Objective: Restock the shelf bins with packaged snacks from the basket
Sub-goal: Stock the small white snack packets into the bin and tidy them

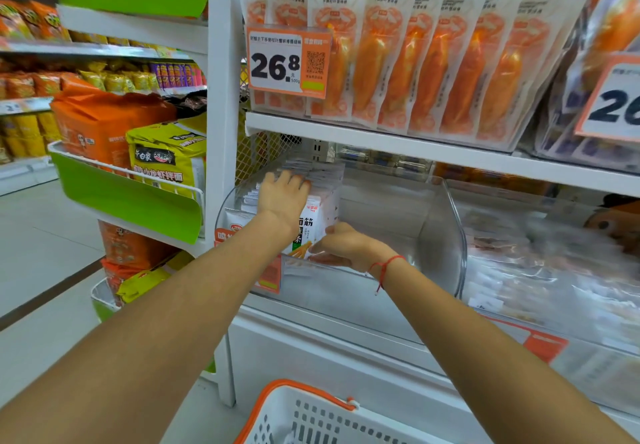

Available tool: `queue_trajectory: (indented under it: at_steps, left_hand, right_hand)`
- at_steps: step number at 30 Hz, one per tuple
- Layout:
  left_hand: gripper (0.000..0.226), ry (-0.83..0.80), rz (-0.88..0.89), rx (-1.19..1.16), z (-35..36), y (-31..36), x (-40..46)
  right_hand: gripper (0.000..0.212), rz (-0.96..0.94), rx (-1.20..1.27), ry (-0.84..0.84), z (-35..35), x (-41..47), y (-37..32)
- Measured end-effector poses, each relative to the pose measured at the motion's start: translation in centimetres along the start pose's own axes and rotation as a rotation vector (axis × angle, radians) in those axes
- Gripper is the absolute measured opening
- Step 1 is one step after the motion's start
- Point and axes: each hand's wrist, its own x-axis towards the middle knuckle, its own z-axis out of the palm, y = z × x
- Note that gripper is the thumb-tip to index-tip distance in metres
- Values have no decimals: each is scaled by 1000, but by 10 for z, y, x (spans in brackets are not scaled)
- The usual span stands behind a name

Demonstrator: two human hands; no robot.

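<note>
Both hands settling white snack packets (313,217) into the left end of a clear shelf bin (446,236).
The left hand (282,198) lies on the row's top, fingers curled over the edges; the right hand (341,244) — nearer the open right side — touches the stack's lower right edge, finger position hidden. Packets stand upright, ranked near-to-far; the basket (304,409) is below.
</note>
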Motion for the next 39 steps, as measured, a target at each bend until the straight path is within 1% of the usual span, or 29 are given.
queue_trajectory:
  at_steps: [2, 4, 6, 9, 12, 14, 15, 17, 19, 22, 25, 29, 34, 37, 39]
  left_hand:
    - [77, 67, -8, -50, -3, -4, -12]
    - [71, 130, -9, -112, -7, -9, -26]
    - [68, 205, -3, -169, -12, -12, -42]
    - [59, 294, -31, -306, -25, -11, -71]
    - [44, 293, -102, -542, -34, 2, -109]
    - [37, 232, -149, -709, -35, 16, -139]
    - [35, 189, -157, -756, -34, 24, -153]
    - [30, 117, -149, -800, -29, 40, -180]
    - [26, 37, -136, -831, -20, 57, -204]
    - [25, -106, -123, -856, -2, 86, -235]
    - [25, -204, -126, -894, 16, 114, -261]
    - [24, -305, -92, -917, 42, 145, -290]
    - [22, -447, -100, -923, 87, 174, -312]
    - [26, -581, -90, -953, 119, 189, -321]
    - [28, -659, -100, -977, 142, 197, -324]
  right_hand:
    - [63, -39, -33, -7, -4, -10, 2]
    - [56, -103, -83, 52, -7, -26, 3]
    - [54, -205, -145, 188, -12, -46, 5]
    - [39, -407, -149, 385, -19, -82, 11]
    - [22, -529, -192, 519, -27, -120, 28]
    - [17, -557, -224, 563, -31, -145, 45]
    - [15, -552, -237, 566, -31, -157, 56]
    - [14, -506, -219, 514, -29, -177, 81]
    - [13, -417, -190, 409, -25, -193, 111]
    - [13, -296, -237, 249, -18, -213, 159]
    - [15, -187, -222, 135, -9, -233, 199]
    - [19, -91, -151, 79, 7, -247, 246]
    - [20, 53, -88, 25, 40, -248, 306]
    - [21, 141, -57, -22, 61, -242, 336]
    - [19, 182, -82, -12, 73, -231, 354]
